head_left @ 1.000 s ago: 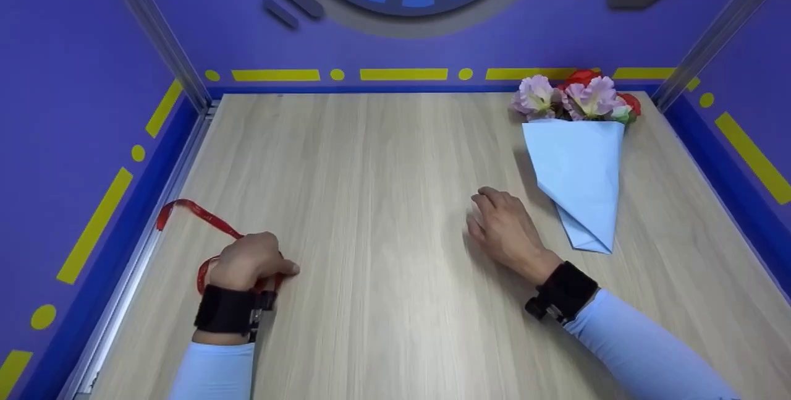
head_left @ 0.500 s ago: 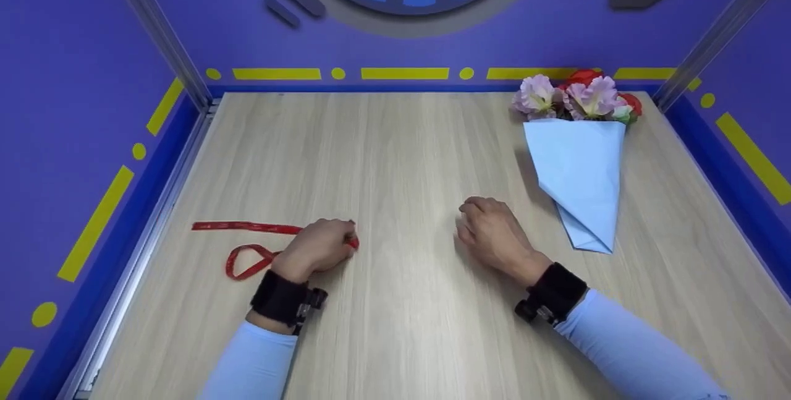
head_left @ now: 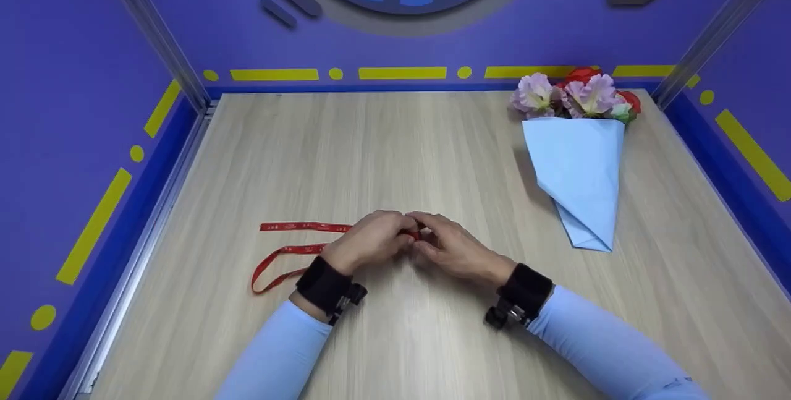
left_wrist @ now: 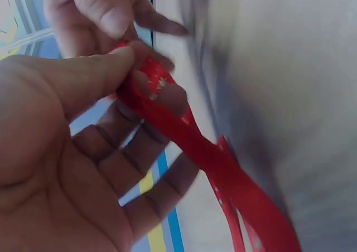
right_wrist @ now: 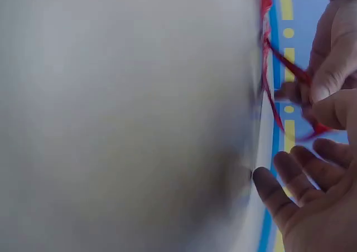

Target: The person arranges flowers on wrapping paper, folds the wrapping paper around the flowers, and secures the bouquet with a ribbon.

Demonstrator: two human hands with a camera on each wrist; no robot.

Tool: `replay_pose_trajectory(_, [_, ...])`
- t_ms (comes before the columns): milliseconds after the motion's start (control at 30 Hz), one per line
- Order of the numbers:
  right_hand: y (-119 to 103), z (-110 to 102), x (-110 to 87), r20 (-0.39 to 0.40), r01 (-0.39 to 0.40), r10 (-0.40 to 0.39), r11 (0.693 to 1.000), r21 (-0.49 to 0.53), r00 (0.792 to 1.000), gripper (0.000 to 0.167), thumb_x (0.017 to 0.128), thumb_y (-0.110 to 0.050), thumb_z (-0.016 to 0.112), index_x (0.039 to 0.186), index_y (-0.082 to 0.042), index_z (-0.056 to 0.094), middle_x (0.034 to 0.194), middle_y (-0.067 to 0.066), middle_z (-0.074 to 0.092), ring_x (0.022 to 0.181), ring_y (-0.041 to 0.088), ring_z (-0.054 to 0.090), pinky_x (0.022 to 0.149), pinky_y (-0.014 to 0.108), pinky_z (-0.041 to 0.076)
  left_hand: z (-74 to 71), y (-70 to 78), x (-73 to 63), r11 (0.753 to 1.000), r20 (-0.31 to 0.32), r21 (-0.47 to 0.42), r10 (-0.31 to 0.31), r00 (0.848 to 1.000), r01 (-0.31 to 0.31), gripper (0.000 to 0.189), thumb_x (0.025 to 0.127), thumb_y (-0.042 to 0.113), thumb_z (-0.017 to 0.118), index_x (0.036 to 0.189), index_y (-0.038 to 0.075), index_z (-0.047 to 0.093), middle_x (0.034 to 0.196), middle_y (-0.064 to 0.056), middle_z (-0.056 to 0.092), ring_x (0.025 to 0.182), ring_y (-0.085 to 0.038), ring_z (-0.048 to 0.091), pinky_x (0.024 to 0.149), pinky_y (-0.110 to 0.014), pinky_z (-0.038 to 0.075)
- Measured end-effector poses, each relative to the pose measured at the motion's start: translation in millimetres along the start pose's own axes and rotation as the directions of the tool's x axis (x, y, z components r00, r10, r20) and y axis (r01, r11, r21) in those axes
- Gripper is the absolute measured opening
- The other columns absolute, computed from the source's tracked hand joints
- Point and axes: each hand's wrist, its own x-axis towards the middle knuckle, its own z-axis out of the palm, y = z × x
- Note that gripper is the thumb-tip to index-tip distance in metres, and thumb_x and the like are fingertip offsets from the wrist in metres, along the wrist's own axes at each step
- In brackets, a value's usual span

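One red ribbon (head_left: 306,227): I'd keep it flat, untwisted.
Left hand (head_left: 372,240): pinching ribbon, thumb to finger.
Right hand (head_left: 463,251): fingers loosely spread, thumb apart, gripping nothing.

Left grip (head_left: 372,239) — beside right grip (head_left: 460,248)

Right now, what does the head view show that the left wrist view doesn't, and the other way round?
Only the head view shows the flowers and the black wristbands. Only the left wrist view shows the palm of the left hand, with its thumb pressed on the ribbon. Both views show the ribbon, the left hand, the right hand and the table.
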Motion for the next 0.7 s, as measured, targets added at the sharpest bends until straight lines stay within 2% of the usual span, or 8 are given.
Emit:
replay_pose_trajectory(100, [-1.6, 0.2, 5.1, 0.006, -0.034, 0.034, 0.993, 0.112, 0.999, 0.043, 0.103, -0.02, 0.07, 0.145, -0.017, 0.059, 0.124, 0.001, 0.07, 0.11, 0.016, 0.066, 0.095, 0.034, 0.055, -1.1, 1.0, 4.7, 1.0, -0.007, -0.015, 0.001, 1.0, -0.001, 0.01, 0.102, 0.009, 0.067, 0.098, 0.014, 0.076, 0.091, 0.003, 0.071, 0.084, -0.011, 0.059, 0.077, -0.029, 0.051])
replay_pose_trajectory(233, [-0.6, -3.7, 7.4, -0.012, -0.1, 0.104, 0.979, 0.177, 0.995, 0.027, 0.1, -0.025, 0.075, 0.124, -0.013, 0.071, 0.108, 0.0, 0.075, 0.098, 0.011, 0.069, 0.083, 0.025, 0.054, -3.0, -1.3, 5.6, 0.997, -0.004, -0.052, -0.055, 0.999, 0.054, 0.01, 0.104, 0.017, 0.068, 0.096, 0.015, 0.074, 0.088, 0.005, 0.067, 0.082, -0.011, 0.057, 0.074, -0.027, 0.048])
replay_pose_trajectory(300, [1.2, -6.6, 6.5, -0.021, -0.139, 0.147, 0.964, 0.228, 0.989, 0.019, 0.099, -0.026, 0.076, 0.111, -0.012, 0.074, 0.1, 0.0, 0.077, 0.092, 0.01, 0.069, 0.078, 0.023, 0.054, -3.8, -3.5, 4.9, 0.994, 0.0, -0.073, -0.083, 0.997, 0.083, 0.012, 0.103, 0.022, 0.069, 0.094, 0.015, 0.074, 0.086, 0.006, 0.066, 0.079, -0.01, 0.056, 0.072, -0.027, 0.047])
replay_pose_trajectory(400, [5.7, -11.5, 3.3, -0.041, -0.178, 0.201, 0.933, 0.313, 0.979, 0.013, 0.1, -0.022, 0.074, 0.1, -0.009, 0.073, 0.088, -0.002, 0.074, 0.082, 0.009, 0.065, 0.071, 0.021, 0.051, -5.2, -7.6, 2.9, 0.988, 0.008, -0.104, -0.113, 0.994, 0.113, 0.015, 0.103, 0.025, 0.07, 0.095, 0.015, 0.076, 0.082, 0.005, 0.065, 0.075, -0.01, 0.054, 0.068, -0.026, 0.044])
replay_pose_trajectory(467, [9.6, -15.3, 0.6, -0.062, -0.199, 0.235, 0.914, 0.353, 0.97, 0.012, 0.101, -0.019, 0.072, 0.097, -0.008, 0.072, 0.081, -0.003, 0.069, 0.076, 0.01, 0.062, 0.066, 0.021, 0.048, -5.9, -11.1, 1.2, 0.982, 0.016, -0.134, -0.13, 0.991, 0.131, 0.015, 0.104, 0.024, 0.069, 0.097, 0.013, 0.076, 0.079, 0.004, 0.063, 0.073, -0.011, 0.052, 0.065, -0.026, 0.042])
replay_pose_trajectory(567, [17.1, -23.1, -3.9, -0.091, -0.224, 0.282, 0.888, 0.402, 0.955, 0.01, 0.101, -0.012, 0.068, 0.098, -0.003, 0.069, 0.074, 0.003, 0.062, 0.067, 0.014, 0.062, 0.059, 0.023, 0.05, -7.4, -17.7, -3.5, 0.969, 0.033, -0.179, -0.165, 0.986, 0.168, 0.018, 0.105, 0.024, 0.067, 0.101, 0.01, 0.077, 0.076, 0.004, 0.061, 0.07, -0.011, 0.052, 0.062, -0.026, 0.042])
replay_pose_trajectory(700, [27.4, -38.6, -12.6, -0.121, -0.284, 0.371, 0.851, 0.442, 0.921, 0.007, 0.099, -0.008, 0.063, 0.1, -0.002, 0.068, 0.074, 0.01, 0.06, 0.058, 0.016, 0.06, 0.049, 0.026, 0.048, -11.0, -30.1, -15.5, 0.952, 0.045, -0.213, -0.214, 0.976, 0.218, 0.02, 0.106, 0.025, 0.066, 0.103, 0.009, 0.078, 0.078, 0.002, 0.063, 0.067, -0.011, 0.052, 0.059, -0.026, 0.042])
